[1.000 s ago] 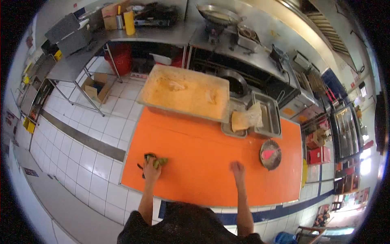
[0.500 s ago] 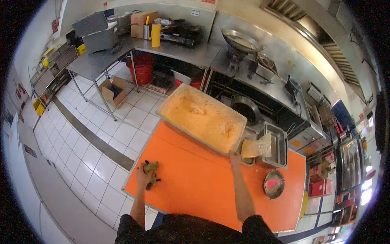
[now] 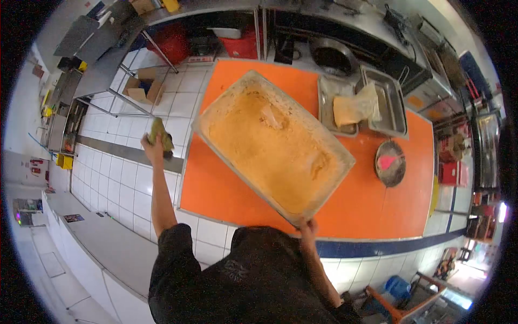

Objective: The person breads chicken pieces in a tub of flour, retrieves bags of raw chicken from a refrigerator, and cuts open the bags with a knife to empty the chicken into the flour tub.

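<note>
**Holding the near corner of the large tray [image 3: 339,157], with a green cloth [image 3: 159,129] out to the side**

Seems to be at a tray-handling step, with 1 hand on the tray and 1 well apart from it. Has the right hand [image 3: 307,232] closed about the near corner, near the front edge of the orange tabletop [image 3: 210,189]; cannot tell whether lifting or merely steadying. Has the left hand [image 3: 153,148] wrapped around the cloth, beyond the tabletop's left edge, above the tiled floor [image 3: 127,183]. Would call, in any shift of the tray, for a level pull and perhaps 2 hands, to avoid spilling.

Lies askew on the tabletop, left corner at or just past the edge. Looks rectangular and pale-walled, spread with orange-yellow powder [image 3: 259,151]. Shows 1 pale piece [image 3: 271,116], too blurred to name, and 1 hollow towards the right end.
</note>
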`<state>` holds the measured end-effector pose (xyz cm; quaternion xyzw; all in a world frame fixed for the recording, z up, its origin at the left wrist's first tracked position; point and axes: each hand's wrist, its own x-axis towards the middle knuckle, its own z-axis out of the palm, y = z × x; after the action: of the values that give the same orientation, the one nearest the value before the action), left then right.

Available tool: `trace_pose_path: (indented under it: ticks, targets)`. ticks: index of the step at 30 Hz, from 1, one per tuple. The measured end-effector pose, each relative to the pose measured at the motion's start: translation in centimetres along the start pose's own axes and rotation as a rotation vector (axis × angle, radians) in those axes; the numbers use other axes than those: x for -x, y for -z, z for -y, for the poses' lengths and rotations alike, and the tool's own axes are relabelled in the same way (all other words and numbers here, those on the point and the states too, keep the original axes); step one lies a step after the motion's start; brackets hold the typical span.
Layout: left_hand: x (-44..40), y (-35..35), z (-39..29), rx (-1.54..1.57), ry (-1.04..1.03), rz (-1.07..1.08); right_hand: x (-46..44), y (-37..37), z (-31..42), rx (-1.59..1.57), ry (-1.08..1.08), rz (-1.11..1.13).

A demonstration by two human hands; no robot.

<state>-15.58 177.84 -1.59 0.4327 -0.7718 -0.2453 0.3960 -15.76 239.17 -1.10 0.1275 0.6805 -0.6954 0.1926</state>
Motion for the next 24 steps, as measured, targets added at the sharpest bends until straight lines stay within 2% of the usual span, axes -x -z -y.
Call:
trace_pose_path:
  ticks: [1,3,6,8,10,11,13,14,15,17,20,23,24]
  targets:
    - [-0.5,0.4,-3.7,0.02,0.022,0.029,1.5,2.4,0.3,0.026,-0.02,-0.05]
    - [-3.0,-2.2,-3.7,0.009,-0.049,0.191,3.7,7.1,-0.1,0.069,-0.033,-0.161]
    - [-1.2,-6.7,-8.8,0.077,-0.105,0.532,6.0,12.2,-0.7,0.13,0.051,-0.331]
    - [0.3,-11.3,-8.1,-0.014,-0.109,0.649,7.6,15.9,-0.5,0.316,0.043,-0.328]
    - [4.1,-11.6,-11.3,0.195,-0.19,0.69,8.7,18.3,1.8,0.516,-0.304,-0.39]
    - [6.1,-11.0,-13.8,0.307,-0.231,0.7,8.8,18.5,2.1,0.485,-0.183,-0.446]
    - [11.1,-6.9,-19.0,0.191,0.253,1.042,8.3,19.2,1.5,0.427,0.004,-0.568]
    - [13.8,-5.7,-19.3,0.159,0.133,1.136,7.0,20.0,-0.3,0.399,0.071,-0.636]
    - [17.0,-3.3,-20.8,0.043,0.192,1.12,6.0,20.6,-1.2,0.371,0.136,-0.704]
    - [22.1,-2.4,-16.2,-0.095,-0.383,0.777,5.2,18.9,1.4,0.162,0.096,-0.626]
    - [25.4,0.2,-16.8,0.009,-0.104,0.778,4.4,19.5,1.7,0.367,0.049,-0.661]
    - [25.1,0.8,-15.7,0.14,-0.016,0.808,3.5,20.7,1.9,0.525,0.06,-0.567]
    - [24.7,1.4,-17.5,0.143,-0.047,0.778,3.3,20.8,3.2,0.473,0.084,-0.565]
